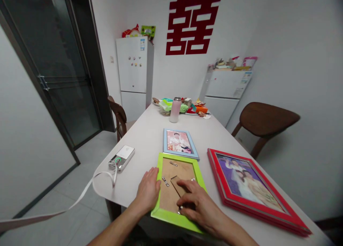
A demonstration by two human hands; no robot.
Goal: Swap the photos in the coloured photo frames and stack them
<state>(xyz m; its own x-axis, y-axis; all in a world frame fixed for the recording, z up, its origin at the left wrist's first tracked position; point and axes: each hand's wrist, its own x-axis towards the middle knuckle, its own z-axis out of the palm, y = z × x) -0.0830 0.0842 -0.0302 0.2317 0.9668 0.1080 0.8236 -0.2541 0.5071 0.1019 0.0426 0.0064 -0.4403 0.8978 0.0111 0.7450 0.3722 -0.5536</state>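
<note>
A green picture frame (pixel 161 189) lies face down at the table's near edge, its brown backboard (pixel 166 196) facing up. Several small metal clips (pixel 165 181) sit along the backboard's sides, and a flap-like stand (pixel 177 185) is at its middle. My left hand (pixel 149 189) rests against the frame's left edge, fingers stretched out. Over the lower right of the backboard is my right hand (pixel 197 203), its thumb and fingers bent together around the bottom metal clip (pixel 179 211); the palm side is hidden.
Beyond lies a light-blue framed photo (pixel 179 142). Red picture frames (pixel 223 192) are stacked at right. A power bank (pixel 122 158) with a white strap (pixel 88 185) lies left. A pink bottle (pixel 175 110) and snack packets (pixel 198 108) stand farther back. Chairs (pixel 268 119) flank the table (pixel 144 139).
</note>
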